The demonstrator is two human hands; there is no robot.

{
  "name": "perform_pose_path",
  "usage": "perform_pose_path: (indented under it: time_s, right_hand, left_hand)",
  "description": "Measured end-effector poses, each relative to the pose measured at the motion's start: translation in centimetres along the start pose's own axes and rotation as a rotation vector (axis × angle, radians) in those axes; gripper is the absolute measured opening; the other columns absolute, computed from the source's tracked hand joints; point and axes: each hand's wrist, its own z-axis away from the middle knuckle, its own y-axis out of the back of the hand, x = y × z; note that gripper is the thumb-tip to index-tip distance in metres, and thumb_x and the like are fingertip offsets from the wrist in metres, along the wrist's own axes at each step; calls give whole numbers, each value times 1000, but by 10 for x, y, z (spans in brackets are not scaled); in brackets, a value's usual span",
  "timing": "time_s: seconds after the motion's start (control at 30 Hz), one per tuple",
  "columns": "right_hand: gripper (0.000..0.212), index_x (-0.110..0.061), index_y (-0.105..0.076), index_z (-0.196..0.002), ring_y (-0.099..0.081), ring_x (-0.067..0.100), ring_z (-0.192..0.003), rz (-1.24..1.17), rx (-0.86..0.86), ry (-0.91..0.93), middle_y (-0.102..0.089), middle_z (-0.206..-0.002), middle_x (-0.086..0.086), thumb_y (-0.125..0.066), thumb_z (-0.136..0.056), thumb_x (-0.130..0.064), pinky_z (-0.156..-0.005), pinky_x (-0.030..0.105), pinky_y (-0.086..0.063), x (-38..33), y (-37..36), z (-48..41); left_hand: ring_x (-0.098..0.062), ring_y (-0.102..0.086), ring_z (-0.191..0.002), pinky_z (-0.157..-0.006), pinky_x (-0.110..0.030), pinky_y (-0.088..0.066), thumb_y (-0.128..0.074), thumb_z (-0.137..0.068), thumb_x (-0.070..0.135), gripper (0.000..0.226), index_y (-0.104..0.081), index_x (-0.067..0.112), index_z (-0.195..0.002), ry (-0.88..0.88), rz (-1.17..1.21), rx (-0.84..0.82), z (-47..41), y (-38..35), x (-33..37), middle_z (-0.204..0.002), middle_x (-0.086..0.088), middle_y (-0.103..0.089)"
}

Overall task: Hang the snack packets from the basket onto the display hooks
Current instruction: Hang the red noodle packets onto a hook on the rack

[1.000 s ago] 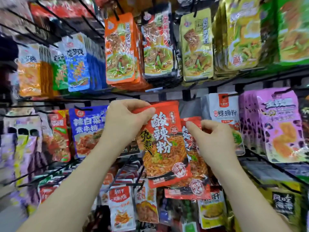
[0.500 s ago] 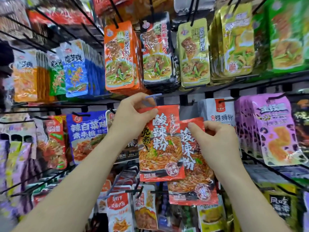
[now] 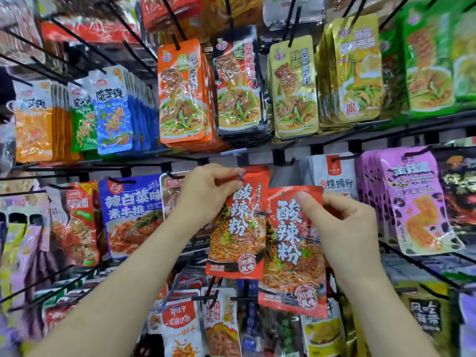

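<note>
Left grip (image 3: 206, 194): pinches the left packet (image 3: 237, 228) by its top, at the hook tip (image 3: 240, 175).
Right grip (image 3: 345, 222): pinches the right packet (image 3: 293, 253) at its 1 o'clock corner, just beside the first.
Long axis: both run 12 to 6, tops up.
Risk: I may miss the hole, and a packet could slip and drop.

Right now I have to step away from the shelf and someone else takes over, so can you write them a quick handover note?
Left hand: pinches the top of one red packet at the blue hook tip; whether its hole is over the hook I cannot tell.
Right hand: pinches the top edge of a second red packet, beside the first, on no hook.
Done: other red packets seem to hang behind the first.
Left: seat the first, hang the second; the basket is out of view.
</note>
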Motion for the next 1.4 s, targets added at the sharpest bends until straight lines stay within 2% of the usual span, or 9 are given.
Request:
perform_pose_path:
  time_s: [0.1,0.33,0.5,0.63,0.73,0.9,1.0,1.27,1.4]
  right_hand:
    - [31,-17,-66,-58,-42,12,-50,-18,95,27,-53,-49,-3,-71,-87,-26,-49,27,-34,6,4,1]
    - [43,-2,-55,-60,-40,37,-55,-7,203,142,-47,-58,22,-68,-89,-30,-49,42,-35,5,3,3]
    - [41,-20,-56,-49,-36,8,-51,-107,133,40,-43,-48,-10,-70,-87,-27,-49,23,-31,5,-4,1]
    - [29,-9,-67,-65,-50,17,-61,-160,101,-4,-59,-60,13,-72,-85,-30,-55,38,-44,4,-6,-1]
    - [30,-10,-66,-62,-52,15,-59,-161,87,-15,-62,-59,11,-73,-84,-29,-57,39,-45,3,-9,-4]
    - [23,-13,-73,-62,-60,9,-58,-150,-28,-10,-70,-62,5,-74,-80,-28,-54,32,-50,-5,-18,-7]
    - [18,-18,-74,-64,-63,6,-57,-146,-92,-10,-73,-65,-3,-74,-81,-25,-54,24,-50,-10,-31,-7]
    - [31,-12,-73,-65,-50,5,-54,66,-170,-56,-63,-55,2,-70,-86,-34,-52,23,-41,-10,-35,-15]
    - [39,0,-71,-73,-60,34,-67,150,-160,-66,-67,-80,25,-69,-88,-36,-66,44,-51,-10,-40,-24]
  left_hand:
    - [-15,-62,-94,-88,-32,-50,-70,-85,12,27,-72,19,-111,-93,-144,-7,-5,-3,-6,-100,0,-69]
    - [-34,-60,-105,-86,-40,-44,-67,-82,1,53,-59,17,-131,-237,-577,-36,-12,-13,-19,-108,-10,-69]
    - [-31,-47,-119,-93,-48,-34,-58,-72,-8,78,-50,35,-138,-253,-828,-14,-13,-14,-22,-123,-4,-59]
    - [-30,-43,-130,-100,-51,-32,-69,-70,-2,75,-52,27,-137,-291,-862,12,-11,-12,-23,-137,-6,-53]
    - [-26,-58,-116,-102,-36,-42,-58,-79,-7,45,-66,10,-120,-362,-508,167,10,-4,-19,-123,-9,-65]
    - [-5,-67,-93,-81,-20,-52,-59,-92,5,26,-72,26,-96,-15,339,181,51,15,20,-94,10,-74]
    - [-4,-67,-81,-69,-18,-53,-72,-83,13,16,-71,27,-92,7,326,43,49,14,28,-89,9,-73]
    - [-7,-67,-63,-60,-22,-56,-80,-75,10,13,-72,19,-74,222,404,173,25,6,29,-71,2,-72]
    - [-4,-65,-65,-58,-16,-51,-79,-77,12,9,-72,18,-80,187,375,202,14,-1,26,-74,4,-71]
